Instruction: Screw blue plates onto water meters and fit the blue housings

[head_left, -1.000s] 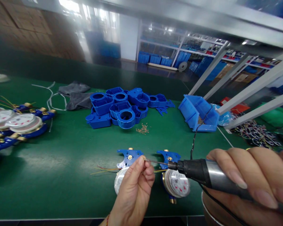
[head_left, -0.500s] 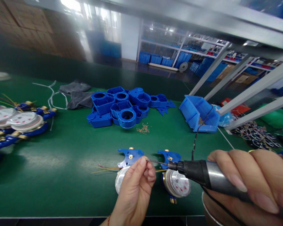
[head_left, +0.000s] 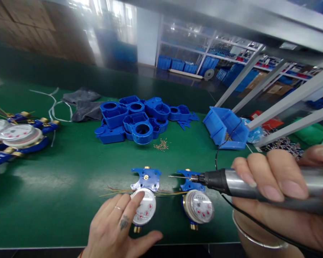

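Observation:
My right hand (head_left: 282, 193) grips a corded electric screwdriver (head_left: 231, 182), held level with its thin bit pointing left over the blue lid (head_left: 190, 178) of the right water meter (head_left: 198, 207). My left hand (head_left: 115, 229) is spread open, fingers apart, its fingertips resting on the white dial of the left water meter (head_left: 144, 208). That meter's blue lid (head_left: 146, 178) is swung open behind it. Thin red and yellow wires (head_left: 115, 191) lie across the mat between the two meters.
A heap of blue plastic housings (head_left: 136, 118) sits mid-table with small brass screws (head_left: 161, 145) scattered in front. A tipped blue bin (head_left: 226, 127) lies to the right, finished water meters (head_left: 16, 138) at the left, grey cloth (head_left: 82, 104) behind. The green mat's front edge (head_left: 43, 247) is close.
My left hand left the screwdriver tip, dropped and opened flat onto the left meter's dial. The screwdriver rose slightly and levelled out.

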A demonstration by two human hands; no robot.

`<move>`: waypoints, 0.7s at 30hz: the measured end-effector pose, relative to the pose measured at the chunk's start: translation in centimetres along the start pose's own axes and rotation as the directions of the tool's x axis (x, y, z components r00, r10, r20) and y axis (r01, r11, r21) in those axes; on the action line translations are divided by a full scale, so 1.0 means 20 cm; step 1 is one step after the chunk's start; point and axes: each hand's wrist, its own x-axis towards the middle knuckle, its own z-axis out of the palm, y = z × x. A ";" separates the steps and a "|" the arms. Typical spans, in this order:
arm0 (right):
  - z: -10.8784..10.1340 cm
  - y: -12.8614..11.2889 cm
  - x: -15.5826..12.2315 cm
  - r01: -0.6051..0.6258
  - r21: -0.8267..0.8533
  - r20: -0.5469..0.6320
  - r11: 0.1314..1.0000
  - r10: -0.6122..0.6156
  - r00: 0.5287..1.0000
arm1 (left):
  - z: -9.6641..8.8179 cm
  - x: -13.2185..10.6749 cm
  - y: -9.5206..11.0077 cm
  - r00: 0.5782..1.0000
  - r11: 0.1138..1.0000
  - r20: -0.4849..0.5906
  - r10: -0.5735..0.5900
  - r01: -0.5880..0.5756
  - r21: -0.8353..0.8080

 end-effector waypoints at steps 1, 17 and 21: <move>0.02 0.00 0.02 0.005 0.047 0.041 0.999 -0.007 0.999 | -0.01 0.00 -0.04 0.996 0.988 0.070 0.049 -0.059 0.142; 0.14 0.25 0.08 0.059 0.130 0.244 0.990 -0.089 0.966 | 0.14 0.00 -0.13 0.869 0.712 0.454 0.195 -0.444 0.544; 0.14 0.32 0.07 0.100 0.077 0.285 0.992 -0.118 0.951 | 0.21 0.02 -0.09 0.846 0.693 0.487 0.216 -0.484 0.534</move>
